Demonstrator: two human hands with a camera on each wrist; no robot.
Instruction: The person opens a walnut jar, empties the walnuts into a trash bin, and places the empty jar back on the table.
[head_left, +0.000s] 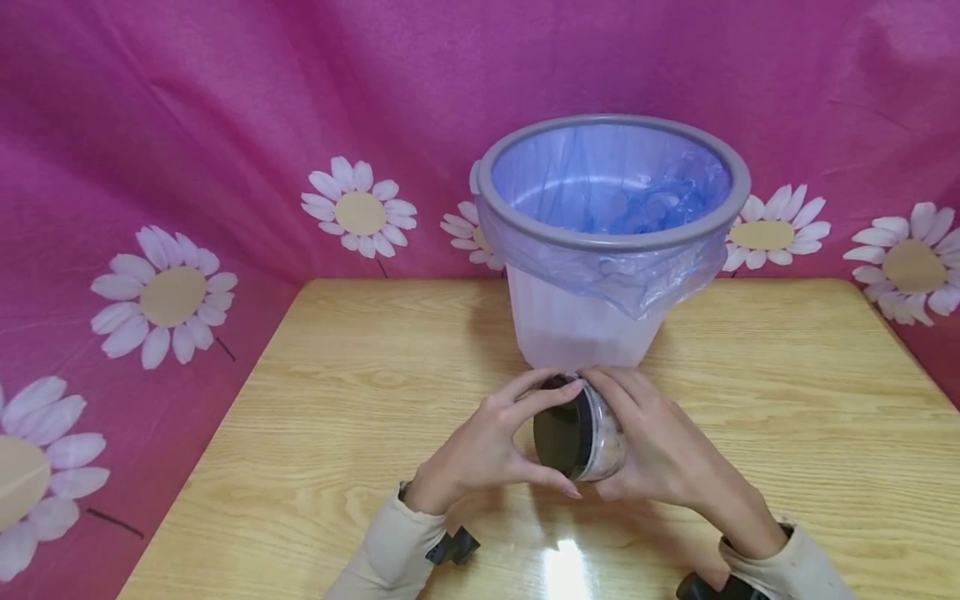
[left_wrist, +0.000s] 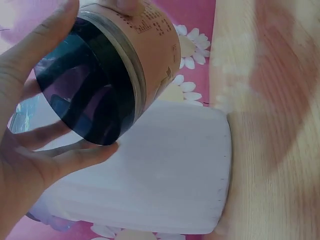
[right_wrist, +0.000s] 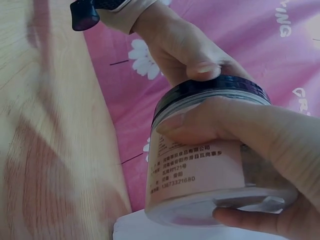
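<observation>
A clear plastic jar (head_left: 600, 437) with a black lid (head_left: 561, 435) is held on its side above the wooden table (head_left: 360, 392), just in front of the bin. My left hand (head_left: 487, 446) grips the black lid (left_wrist: 85, 90), thumb below and fingers over the top. Around the jar's labelled body (right_wrist: 200, 172) my right hand (head_left: 652, 442) is wrapped, thumb across the side (right_wrist: 220, 120). The jar body (left_wrist: 150, 55) shows a pinkish label with printed text.
A white waste bin (head_left: 577, 325) with a grey rim (head_left: 611, 237) and a blue liner bag stands at the table's back middle, right behind the jar. Pink cloth with white daisies (head_left: 358, 208) surrounds the table on the back and sides.
</observation>
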